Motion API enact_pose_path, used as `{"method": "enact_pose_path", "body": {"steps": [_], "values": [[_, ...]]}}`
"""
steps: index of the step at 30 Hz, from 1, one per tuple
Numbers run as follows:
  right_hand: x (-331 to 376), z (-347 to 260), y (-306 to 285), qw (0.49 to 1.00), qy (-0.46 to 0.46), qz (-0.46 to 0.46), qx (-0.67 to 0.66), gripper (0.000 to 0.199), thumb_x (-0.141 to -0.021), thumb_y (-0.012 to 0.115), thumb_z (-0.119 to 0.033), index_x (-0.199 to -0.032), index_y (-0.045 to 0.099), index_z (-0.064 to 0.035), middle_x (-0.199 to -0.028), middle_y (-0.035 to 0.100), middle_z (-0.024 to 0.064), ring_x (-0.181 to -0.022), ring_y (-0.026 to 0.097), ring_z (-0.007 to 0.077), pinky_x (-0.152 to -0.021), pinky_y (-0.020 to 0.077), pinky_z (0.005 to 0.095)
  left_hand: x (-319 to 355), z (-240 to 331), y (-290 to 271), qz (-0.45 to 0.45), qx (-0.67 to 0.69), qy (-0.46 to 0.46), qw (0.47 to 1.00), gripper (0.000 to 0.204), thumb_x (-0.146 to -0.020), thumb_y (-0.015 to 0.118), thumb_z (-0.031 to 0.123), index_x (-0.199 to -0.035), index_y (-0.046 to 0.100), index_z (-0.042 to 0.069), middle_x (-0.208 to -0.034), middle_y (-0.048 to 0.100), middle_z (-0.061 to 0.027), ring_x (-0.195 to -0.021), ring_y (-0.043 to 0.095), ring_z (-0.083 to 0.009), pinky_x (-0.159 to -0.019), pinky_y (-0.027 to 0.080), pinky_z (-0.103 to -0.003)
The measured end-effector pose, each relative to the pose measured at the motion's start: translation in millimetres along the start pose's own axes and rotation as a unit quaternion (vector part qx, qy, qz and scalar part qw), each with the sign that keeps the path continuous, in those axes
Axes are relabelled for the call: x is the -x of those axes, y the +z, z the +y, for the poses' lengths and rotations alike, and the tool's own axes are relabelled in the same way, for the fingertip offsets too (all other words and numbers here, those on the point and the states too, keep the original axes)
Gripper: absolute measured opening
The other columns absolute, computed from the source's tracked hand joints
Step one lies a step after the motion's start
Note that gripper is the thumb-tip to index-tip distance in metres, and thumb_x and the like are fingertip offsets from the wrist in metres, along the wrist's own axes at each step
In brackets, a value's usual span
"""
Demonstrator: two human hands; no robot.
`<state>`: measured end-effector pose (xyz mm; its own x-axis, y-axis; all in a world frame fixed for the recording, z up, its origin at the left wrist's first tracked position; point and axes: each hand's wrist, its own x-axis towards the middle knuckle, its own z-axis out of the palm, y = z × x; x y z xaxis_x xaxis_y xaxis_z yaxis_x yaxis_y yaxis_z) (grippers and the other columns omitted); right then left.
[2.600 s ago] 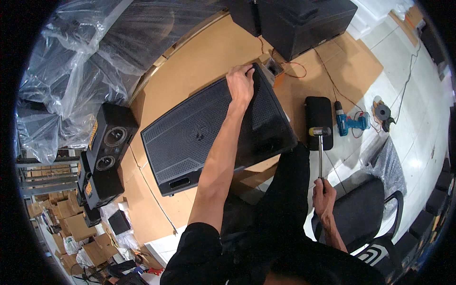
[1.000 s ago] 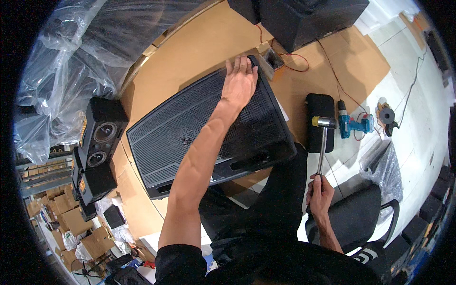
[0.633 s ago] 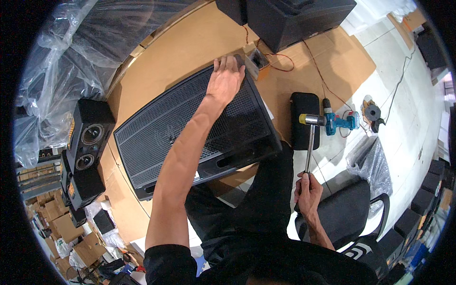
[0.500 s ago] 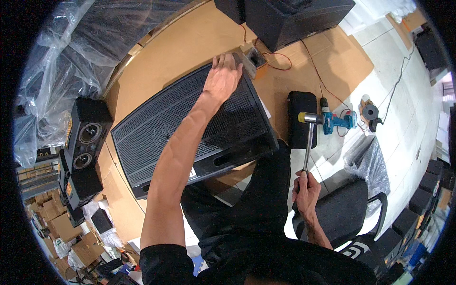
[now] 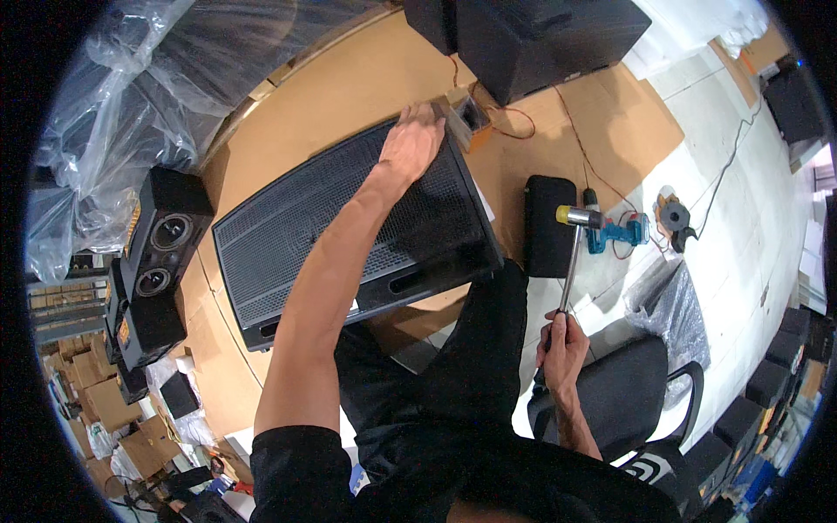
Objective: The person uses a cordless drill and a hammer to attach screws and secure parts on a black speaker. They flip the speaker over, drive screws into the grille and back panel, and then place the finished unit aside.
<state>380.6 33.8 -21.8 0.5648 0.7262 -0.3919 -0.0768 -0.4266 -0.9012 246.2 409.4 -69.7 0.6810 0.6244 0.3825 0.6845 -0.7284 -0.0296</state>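
Right hand [image 5: 563, 349] gripping hammer [image 5: 573, 261] by handle. Speaker [image 5: 414, 231] lying mesh-up over cardboard [image 5: 349, 105]. Left hand [image 5: 413, 144] resting at speaker's far edge, fingers close together; pinching unconfirmed. Step apparently: steadying speaker, holding hammer ready. Any blow likely calling for clear fingers.

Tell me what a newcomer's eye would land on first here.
First, the large black speaker in the middle, grille facing up, with the left hand on its far edge. Next, the yellow-tipped mallet upright in the picture in the right hand, right of the speaker. Then the shiny clear plastic sheeting at upper left.
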Motion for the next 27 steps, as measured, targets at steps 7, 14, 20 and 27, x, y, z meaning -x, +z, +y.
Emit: {"method": "enact_pose_path", "body": {"steps": [7, 14, 20, 27], "values": [[4, 3, -3, 1.0, -0.021, 0.017, -0.007, 0.036, -0.103, 0.042, -0.029, -0.092, 0.054, 0.0031, -0.055, 0.045, -0.0001, -0.038, 0.04, 0.0051, -0.034, 0.0312, 0.0216, -2, 4, -3, -0.045, 0.012, -0.029, 0.998, 0.038, -0.098, 0.045, 0.026, -0.113, 0.06, -0.006, -0.131, 0.053, -0.0176, -0.129, 0.045, -0.0288, -0.109, 0.036, -0.039], [8, -5, -4, 1.0, -0.014, 0.004, -0.012, 0.034, -0.101, 0.045, -0.029, -0.095, 0.057, 0.0024, -0.054, 0.045, -0.0003, -0.039, 0.041, 0.0053, -0.034, 0.0311, 0.0223, 9, 0, 18, 0.026, 0.05, -0.045, 0.997, 0.035, -0.098, 0.046, 0.024, -0.115, 0.059, -0.004, -0.131, 0.054, -0.0162, -0.126, 0.047, -0.0296, -0.108, 0.036, -0.042], [5, 2, -8, 1.0, -0.014, 0.022, -0.014, 0.035, -0.101, 0.045, -0.029, -0.095, 0.057, 0.0029, -0.054, 0.045, -0.0006, -0.038, 0.04, 0.0057, -0.034, 0.0317, 0.0224, 12, 12, 6, 0.04, 0.094, -0.113, 0.988, 0.034, -0.098, 0.046, 0.024, -0.118, 0.059, -0.001, -0.132, 0.054, -0.0155, -0.126, 0.048, -0.0303, -0.11, 0.032, -0.047], [3, 3, 0, 1.0, -0.004, 0.024, -0.009, 0.035, -0.103, 0.041, -0.029, -0.093, 0.055, 0.0024, -0.056, 0.046, 0.0001, -0.038, 0.041, 0.0057, -0.034, 0.0298, 0.0224, 13, 9, 8, 0.044, 0.14, -0.14, 0.979, 0.034, -0.097, 0.05, 0.024, -0.115, 0.064, -0.001, -0.128, 0.057, -0.0161, -0.125, 0.049, -0.0304, -0.109, 0.033, -0.046]]}}
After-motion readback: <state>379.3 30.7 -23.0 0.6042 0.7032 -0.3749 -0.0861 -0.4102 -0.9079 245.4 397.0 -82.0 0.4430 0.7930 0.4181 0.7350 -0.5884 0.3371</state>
